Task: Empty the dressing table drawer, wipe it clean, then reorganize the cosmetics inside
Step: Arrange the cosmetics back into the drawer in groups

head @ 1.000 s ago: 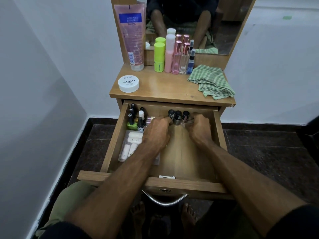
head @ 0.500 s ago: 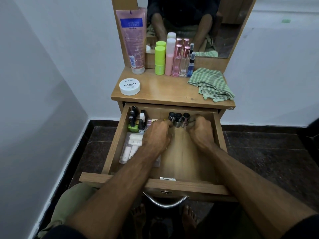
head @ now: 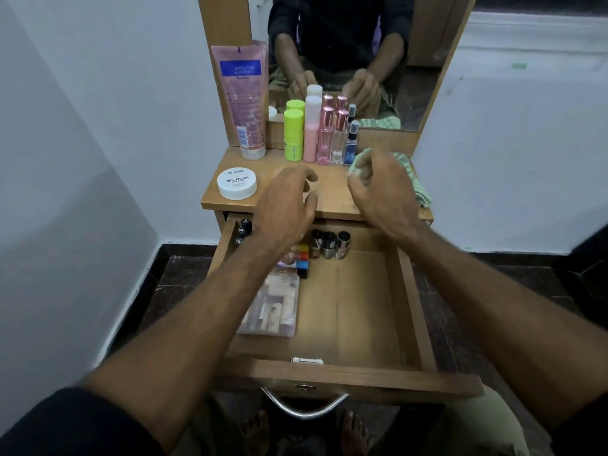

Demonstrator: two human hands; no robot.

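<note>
Head view looks down on an open drawer (head: 348,311) pulled out toward the person, both hands raised over the tabletop (head: 332,205) beyond it. Left hand (head: 286,209) hovers with loosely spread fingers and holds nothing; right hand (head: 385,189) hangs with fingers loosely curled, empty as far as I can tell, just in front of the green checked cloth (head: 419,189) at the right.

This looks like the reorganizing step: the drawer already holds sorted things. A clear plastic box (head: 273,307) of small tubes sits along its left side, dark-capped nail polish bottles (head: 243,230) stand in the far left corner, three more small bottles (head: 330,245) line the far wall, and coloured blocks (head: 301,258) lie between them. The right half is bare wood.

On the tabletop wait a white nail polish jar (head: 237,184), a pink tube (head: 245,100), a lime stick (head: 293,134), a pink bottle (head: 312,130) and spray bottles (head: 339,136). Next likely calls for gripping one of these and lowering it into the drawer's bare right side.
</note>
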